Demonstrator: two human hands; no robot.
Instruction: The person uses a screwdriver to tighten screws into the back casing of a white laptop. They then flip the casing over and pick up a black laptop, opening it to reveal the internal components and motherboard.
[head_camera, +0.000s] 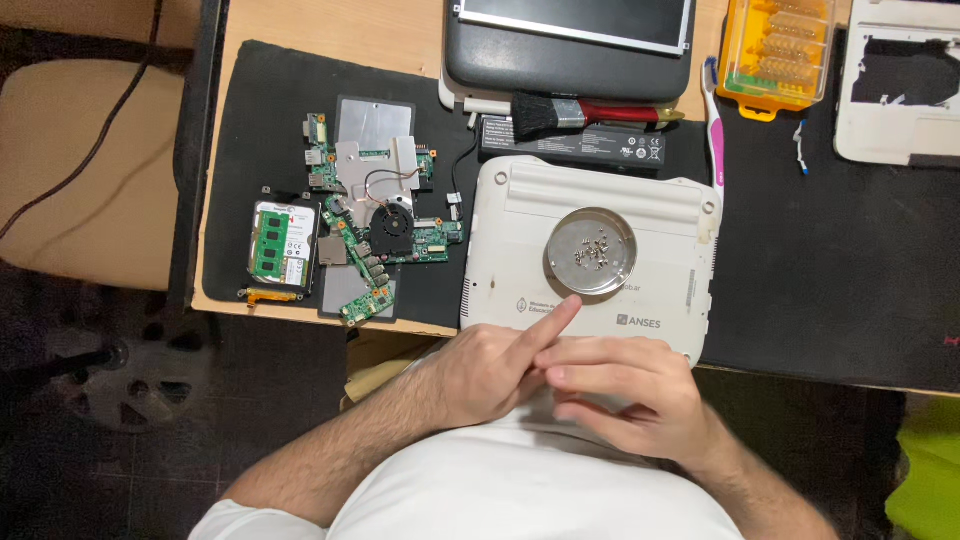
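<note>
Hands empty: left hand (490, 372) w/ index out on white laptop base (520, 270), right hand (625, 395) loosely curled (fingertips touching left).

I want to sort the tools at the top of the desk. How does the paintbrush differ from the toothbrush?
The paintbrush lies sideways, while the toothbrush lies lengthwise, toward the desk's far edge. The paintbrush has a red handle and a wide tuft of black bristles; the toothbrush is pink and white, and thinner. The paintbrush rests on a black battery, the toothbrush on the black mat. Neither is touched by a hand.
</note>
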